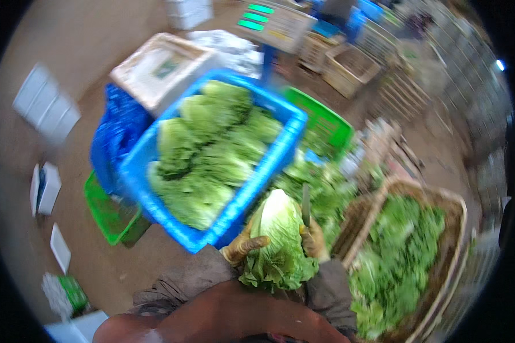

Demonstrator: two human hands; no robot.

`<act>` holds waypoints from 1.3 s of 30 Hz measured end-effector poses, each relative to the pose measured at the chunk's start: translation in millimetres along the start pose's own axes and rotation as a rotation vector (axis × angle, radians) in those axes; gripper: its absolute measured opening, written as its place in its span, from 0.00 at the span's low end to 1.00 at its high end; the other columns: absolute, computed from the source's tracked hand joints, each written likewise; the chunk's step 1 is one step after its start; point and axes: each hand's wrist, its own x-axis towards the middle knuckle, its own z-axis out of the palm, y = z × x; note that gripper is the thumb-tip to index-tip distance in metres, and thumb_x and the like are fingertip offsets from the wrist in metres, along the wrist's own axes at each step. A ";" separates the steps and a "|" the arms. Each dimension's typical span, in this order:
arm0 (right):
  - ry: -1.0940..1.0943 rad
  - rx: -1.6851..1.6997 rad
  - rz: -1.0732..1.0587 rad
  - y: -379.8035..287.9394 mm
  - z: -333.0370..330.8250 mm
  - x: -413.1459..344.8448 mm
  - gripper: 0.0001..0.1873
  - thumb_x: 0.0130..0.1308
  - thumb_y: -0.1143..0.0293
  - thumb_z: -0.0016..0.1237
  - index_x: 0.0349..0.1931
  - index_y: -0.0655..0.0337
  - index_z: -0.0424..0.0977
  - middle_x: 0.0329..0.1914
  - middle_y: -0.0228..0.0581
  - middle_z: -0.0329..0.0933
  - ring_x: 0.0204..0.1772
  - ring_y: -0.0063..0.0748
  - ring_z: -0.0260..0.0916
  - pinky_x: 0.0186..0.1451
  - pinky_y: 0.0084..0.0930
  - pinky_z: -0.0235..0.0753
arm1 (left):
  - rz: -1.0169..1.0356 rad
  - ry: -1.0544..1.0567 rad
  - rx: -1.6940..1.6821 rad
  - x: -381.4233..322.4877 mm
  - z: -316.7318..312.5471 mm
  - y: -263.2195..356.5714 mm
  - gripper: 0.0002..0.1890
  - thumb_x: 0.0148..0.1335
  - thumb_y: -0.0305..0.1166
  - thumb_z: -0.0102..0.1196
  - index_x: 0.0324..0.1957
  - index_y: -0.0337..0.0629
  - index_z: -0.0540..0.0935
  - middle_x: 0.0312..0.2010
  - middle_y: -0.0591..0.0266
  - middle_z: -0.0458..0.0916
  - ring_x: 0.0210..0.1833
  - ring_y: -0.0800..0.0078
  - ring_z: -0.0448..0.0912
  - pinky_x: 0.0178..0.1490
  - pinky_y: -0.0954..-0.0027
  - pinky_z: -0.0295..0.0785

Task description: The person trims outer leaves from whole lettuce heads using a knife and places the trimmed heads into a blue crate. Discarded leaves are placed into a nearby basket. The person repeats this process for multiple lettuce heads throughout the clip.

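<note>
Close to my body, my left hand [245, 245], in a stained glove, grips the left side of a leafy cabbage or lettuce head [279, 240] with its pale base pointing up and away. On the other side, my right hand [314, 241], also gloved, is closed around a knife whose blade [306, 203] points up beside the head. Part of this hand is hidden by leaves, so whether it also touches the head I cannot tell. Just beyond the left hand stands a blue plastic crate [240, 201] lined with several similar green heads [214, 158].
Loose leaves [326, 184] lie right of the blue crate, near a green crate [322, 118]. A large basket of greens [459, 214] stands at the right. A foam box [154, 73], a scale [279, 25] and a green basket [96, 210] surround the blue crate.
</note>
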 end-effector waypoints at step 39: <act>0.386 -1.002 0.785 -22.4 -191.8 -294.9 0.40 0.66 0.50 0.56 0.76 0.39 0.53 0.75 0.43 0.63 0.68 0.44 0.71 0.64 0.43 0.78 | 0.644 0.925 1.816 51.9 -173.0 131.9 0.39 0.70 0.49 0.57 0.75 0.42 0.59 0.75 0.46 0.57 0.77 0.53 0.55 0.79 0.55 0.49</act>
